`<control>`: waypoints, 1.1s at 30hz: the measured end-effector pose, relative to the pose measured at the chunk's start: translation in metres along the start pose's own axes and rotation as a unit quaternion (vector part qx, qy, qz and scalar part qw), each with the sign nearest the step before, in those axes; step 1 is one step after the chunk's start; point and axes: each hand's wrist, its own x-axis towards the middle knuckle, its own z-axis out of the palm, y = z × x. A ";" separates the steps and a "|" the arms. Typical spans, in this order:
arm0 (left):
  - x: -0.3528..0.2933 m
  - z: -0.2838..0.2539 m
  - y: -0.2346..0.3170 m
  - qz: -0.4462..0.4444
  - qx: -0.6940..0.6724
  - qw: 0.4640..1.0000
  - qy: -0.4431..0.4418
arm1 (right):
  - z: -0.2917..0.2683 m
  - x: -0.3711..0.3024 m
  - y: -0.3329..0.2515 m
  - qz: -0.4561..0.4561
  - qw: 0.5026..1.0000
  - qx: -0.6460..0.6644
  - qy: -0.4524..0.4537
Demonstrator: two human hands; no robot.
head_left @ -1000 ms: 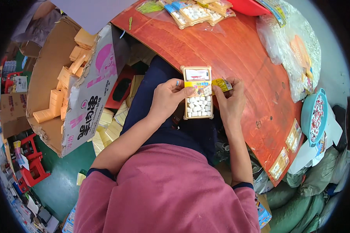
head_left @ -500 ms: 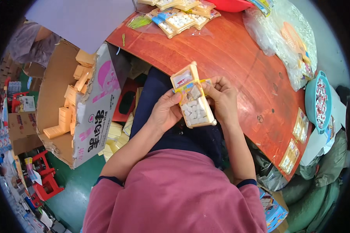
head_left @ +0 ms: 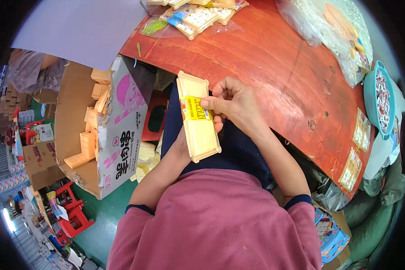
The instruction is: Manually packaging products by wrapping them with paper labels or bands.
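A cream plastic tray (head_left: 201, 140) is held up over my lap, its plain back facing me. Around its middle runs a yellow label strip (head_left: 196, 109). My left hand (head_left: 181, 143) is closed on the tray from beneath, mostly hidden by it; fingertips show past the right edge. The thumb of my right hand (head_left: 236, 104) presses on the right end of the strip, with the other fingers curled close by. The tray's front, with its white pieces, is turned out of sight.
Filled trays (head_left: 200, 18) are piled on the red table (head_left: 274, 58), and two more trays (head_left: 350, 170) lie near its right edge. A teal basin (head_left: 377, 128) of small wrapped packets stands at right. Left is a cardboard box (head_left: 78, 99) of orange trays; red stools (head_left: 76, 220) stand behind.
The tray has been flipped from its front, with white pieces showing, to its back, and has shifted slightly left. My right thumb now presses on the yellow strip.
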 end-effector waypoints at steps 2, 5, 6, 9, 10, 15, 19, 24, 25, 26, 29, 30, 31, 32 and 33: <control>-0.003 -0.006 0.000 0.019 0.009 1.000 0.023 | 0.000 0.003 0.003 -0.023 1.000 0.001 -0.016; -0.001 -0.007 0.009 0.037 -0.002 0.999 -0.030 | 0.003 0.005 0.005 -0.032 0.994 0.079 -0.062; -0.002 -0.007 0.012 0.054 0.044 0.998 0.011 | 0.009 0.003 0.005 -0.042 0.995 0.079 -0.033; 0.004 -0.010 0.023 0.104 0.081 0.990 0.049 | -0.004 -0.001 0.014 -0.061 0.993 0.096 0.010; 0.008 -0.003 0.031 0.122 0.099 0.983 0.094 | -0.009 -0.002 0.015 -0.067 0.992 0.101 0.020; 0.047 0.039 0.089 0.204 0.178 0.944 0.187 | -0.038 -0.011 0.015 -0.083 0.992 0.073 0.065; 0.107 0.064 0.127 0.269 0.226 0.922 0.162 | -0.062 -0.016 0.027 -0.075 0.993 0.053 0.080; 0.190 0.074 0.209 0.306 0.246 0.918 0.066 | -0.064 -0.023 0.028 -0.044 0.993 0.070 0.082; 0.194 0.071 0.238 0.282 0.220 0.934 -0.008 | -0.063 -0.020 0.024 -0.046 0.995 0.076 0.035; 0.203 0.077 0.236 0.297 0.231 0.925 0.060 | -0.074 -0.022 0.024 -0.051 0.994 0.074 0.061; 0.215 0.075 0.206 0.317 0.303 0.887 0.143 | -0.104 -0.028 0.021 -0.062 0.995 0.015 0.071; 0.217 0.070 0.202 0.329 0.363 0.854 0.173 | -0.120 -0.028 0.020 -0.099 0.989 -0.053 0.100; 0.214 0.067 0.203 0.335 0.362 0.852 0.172 | -0.135 -0.026 0.016 -0.137 0.976 -0.120 0.120; 0.215 0.062 0.202 0.335 0.372 0.852 0.155 | -0.152 -0.018 0.005 -0.168 0.951 -0.219 0.142; 0.213 0.057 0.204 0.336 0.383 0.849 0.140 | -0.165 -0.010 -0.011 -0.195 0.924 -0.278 0.174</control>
